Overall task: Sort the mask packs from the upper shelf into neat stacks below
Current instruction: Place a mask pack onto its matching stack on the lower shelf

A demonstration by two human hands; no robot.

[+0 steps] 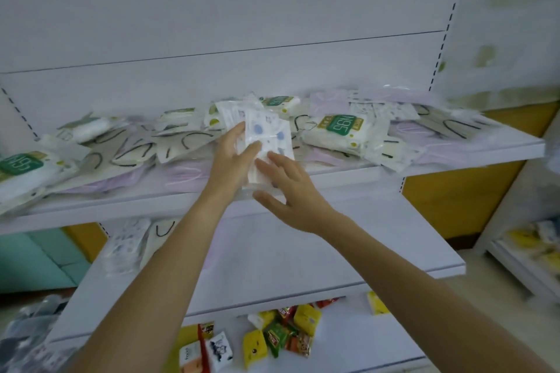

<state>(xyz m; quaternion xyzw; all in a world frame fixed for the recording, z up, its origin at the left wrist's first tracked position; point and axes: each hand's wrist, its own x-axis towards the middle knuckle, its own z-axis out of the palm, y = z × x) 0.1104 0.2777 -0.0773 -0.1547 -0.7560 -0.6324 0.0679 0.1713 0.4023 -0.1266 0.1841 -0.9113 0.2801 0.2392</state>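
Mask packs lie scattered over the upper shelf [454, 157]: white ones with black loops [133, 148], lilac ones [188, 174] and N95 packs with green labels [344, 124]. My left hand [233, 157] grips a small bundle of clear packs printed with blue dots [266, 133], held above the shelf's front edge. My right hand [288, 191] rests its straight fingers against the bundle's lower right side, thumb spread below. On the lower shelf [303, 251], at the left, stand a stack of blue-dotted packs [125, 244] and a stack of black-loop packs [160, 232].
The bottom shelf holds loose snack packets in yellow, green and red [281, 333]. Another white rack with yellow goods [533, 245] stands at the right. Dark packets [24, 336] lie at the lower left. A yellow wall shows behind the shelves.
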